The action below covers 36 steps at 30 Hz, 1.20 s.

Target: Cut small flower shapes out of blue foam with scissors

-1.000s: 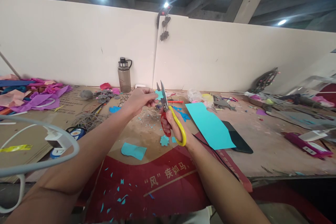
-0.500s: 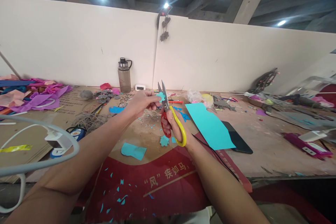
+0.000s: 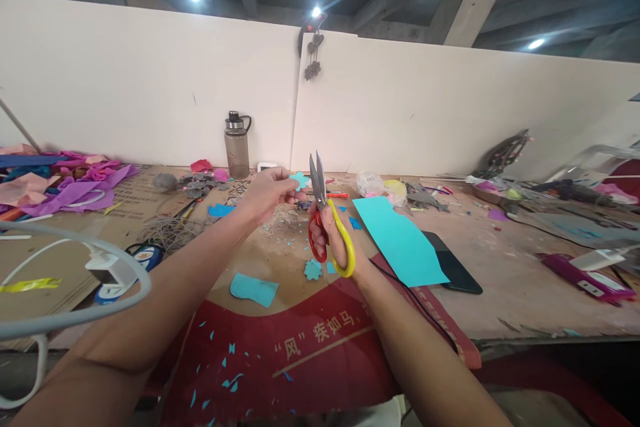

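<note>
My left hand (image 3: 267,192) pinches a small teal paper cut-out (image 3: 301,179) above the workbench. My right hand (image 3: 336,233) grips scissors (image 3: 320,207) with one red and one yellow handle loop; the blades point up, nearly closed, just right of the cut-out. Below the hands lie a finished teal flower shape (image 3: 313,269), a larger teal scrap (image 3: 254,288) and many tiny teal snippets on a red printed sheet (image 3: 300,353). A big teal paper sheet (image 3: 400,238) lies to the right, partly over a black phone (image 3: 457,271).
A water bottle (image 3: 237,145) stands at the white back panel. Purple and pink paper (image 3: 60,180) is heaped at the left, with a white cable and charger (image 3: 107,265) near the front. Tools and scraps clutter the right side, including a magenta item (image 3: 585,277).
The scissor blades have closed from open, and the right hand has shifted slightly right and up. The left hand still holds the cut-out, turned a little.
</note>
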{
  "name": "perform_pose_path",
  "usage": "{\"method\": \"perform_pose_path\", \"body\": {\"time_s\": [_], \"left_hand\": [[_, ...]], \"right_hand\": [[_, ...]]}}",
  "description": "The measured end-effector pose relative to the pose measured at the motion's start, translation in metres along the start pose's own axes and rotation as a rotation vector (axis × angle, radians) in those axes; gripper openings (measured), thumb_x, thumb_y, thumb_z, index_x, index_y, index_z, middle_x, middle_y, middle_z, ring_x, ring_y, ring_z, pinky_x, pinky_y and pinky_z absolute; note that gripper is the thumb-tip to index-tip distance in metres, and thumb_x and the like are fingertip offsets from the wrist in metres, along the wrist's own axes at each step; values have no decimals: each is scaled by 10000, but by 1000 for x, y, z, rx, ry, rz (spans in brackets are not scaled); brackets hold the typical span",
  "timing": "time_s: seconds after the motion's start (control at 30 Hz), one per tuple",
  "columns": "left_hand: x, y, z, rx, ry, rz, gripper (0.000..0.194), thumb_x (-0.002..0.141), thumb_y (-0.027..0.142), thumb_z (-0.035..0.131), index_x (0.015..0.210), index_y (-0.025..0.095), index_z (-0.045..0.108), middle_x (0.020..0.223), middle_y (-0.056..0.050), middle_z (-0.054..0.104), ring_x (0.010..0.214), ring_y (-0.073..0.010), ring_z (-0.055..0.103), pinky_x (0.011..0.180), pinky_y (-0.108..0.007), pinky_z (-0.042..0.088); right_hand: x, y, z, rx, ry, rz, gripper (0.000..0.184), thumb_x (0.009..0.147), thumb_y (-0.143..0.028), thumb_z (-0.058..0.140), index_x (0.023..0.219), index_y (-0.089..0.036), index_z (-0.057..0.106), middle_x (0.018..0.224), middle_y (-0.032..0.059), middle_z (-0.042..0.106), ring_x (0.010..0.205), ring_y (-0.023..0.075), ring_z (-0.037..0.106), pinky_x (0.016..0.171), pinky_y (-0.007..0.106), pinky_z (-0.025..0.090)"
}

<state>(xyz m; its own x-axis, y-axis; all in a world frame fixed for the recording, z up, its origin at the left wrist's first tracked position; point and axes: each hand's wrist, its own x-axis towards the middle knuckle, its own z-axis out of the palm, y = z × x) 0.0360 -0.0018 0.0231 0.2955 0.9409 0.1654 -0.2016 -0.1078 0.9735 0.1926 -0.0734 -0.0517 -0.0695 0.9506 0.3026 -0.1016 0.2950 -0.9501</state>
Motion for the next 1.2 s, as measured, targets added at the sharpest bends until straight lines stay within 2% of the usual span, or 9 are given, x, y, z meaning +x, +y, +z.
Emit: {"method": "perform_pose_path", "body": {"time_s": [0.17,0.3,0.43,0.53,0.77,1.0,1.2], "left_hand": [[5,-1,-7,-12,16,66,210,695,83,778,653,174,593,581,-9,667,472,-72,557,505,-193,403],[8,-2,-10,-3,11,89,186,680,119,792,613,164,624,556,-9,629,462,-59,504,489,-195,372],[10,-1,-13,-4,12,88,247,663,148,822,566,169,596,533,13,573,449,-49,460,469,-197,337],[10,1,-14,-8,14,68,306,649,169,852,548,177,563,516,25,536,449,-55,466,468,-198,350],[6,9,-13,61,30,22,307,672,162,866,571,170,577,526,-7,594,470,-83,549,510,-216,427],[4,16,-12,120,38,10,297,727,86,802,558,169,573,481,3,572,460,-97,573,503,-214,429],[2,20,-12,112,22,-20,330,739,87,823,568,169,554,490,2,584,447,-93,574,493,-209,419]], "right_hand": [[3,5,-2,-41,-42,6,710,894,-925,567,1084,-241,540,649,-77,453,482,124,416,463,298,379],[3,6,-4,-33,-91,48,703,899,-916,575,1114,-248,529,676,-77,451,502,126,409,471,294,386],[2,5,-4,-27,-120,70,709,878,-932,580,1085,-259,500,680,-83,444,507,123,402,473,284,386],[1,4,-4,-29,-133,66,683,892,-919,573,1068,-265,489,679,-87,440,497,121,402,477,280,385],[0,3,-4,-48,-170,64,663,906,-903,568,1060,-264,487,665,-89,440,485,123,395,475,282,374],[1,3,-6,-76,-201,52,666,930,-897,535,1085,-249,506,687,-88,446,506,112,400,479,261,383],[1,6,-7,-37,-213,64,652,924,-889,561,1059,-255,497,705,-86,441,496,108,399,457,259,383]]}}
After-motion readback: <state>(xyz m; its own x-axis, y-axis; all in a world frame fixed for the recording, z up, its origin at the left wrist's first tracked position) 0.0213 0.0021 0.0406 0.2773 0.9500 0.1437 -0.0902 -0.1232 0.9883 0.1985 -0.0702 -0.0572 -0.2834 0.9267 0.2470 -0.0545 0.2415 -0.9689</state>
